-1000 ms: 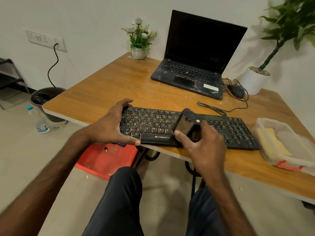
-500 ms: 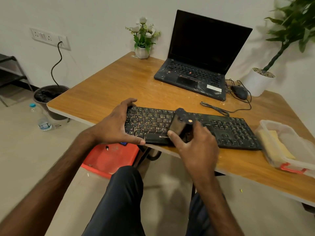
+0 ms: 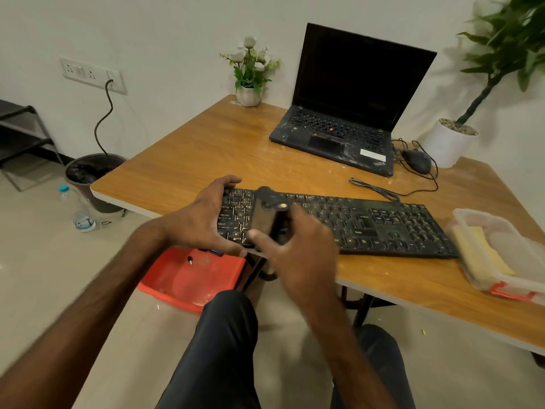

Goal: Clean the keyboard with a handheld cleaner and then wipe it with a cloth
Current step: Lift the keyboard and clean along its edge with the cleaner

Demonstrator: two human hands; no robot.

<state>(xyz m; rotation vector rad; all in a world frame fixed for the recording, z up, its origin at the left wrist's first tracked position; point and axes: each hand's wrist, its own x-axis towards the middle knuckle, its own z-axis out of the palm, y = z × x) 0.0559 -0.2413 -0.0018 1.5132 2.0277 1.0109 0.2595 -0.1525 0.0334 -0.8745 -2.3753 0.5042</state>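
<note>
a black keyboard is laid across the near part of the wooden table, with its left near corner right at the table's edge. the keyboard's left end is gripped by the left hand: the fingers are curled over the far edge and the thumb is pressed along the near edge. a dark handheld cleaner is held in the right hand, with the thumb laid against its near side and the fingers wrapped behind it. the cleaner is positioned over the left block of keys, just beside the left hand. it is blurred, so contact with the keys cannot be told. a yellow cloth is kept in a clear plastic container with a red latch, just beside the keyboard's right end. an open laptop with a dark screen is set at the far side, with a black mouse to its right. a small pot of white flowers is placed at the far corner. on the floor, a red tray is seen below the table's edge, and a water bottle beside a dark bin.
</note>
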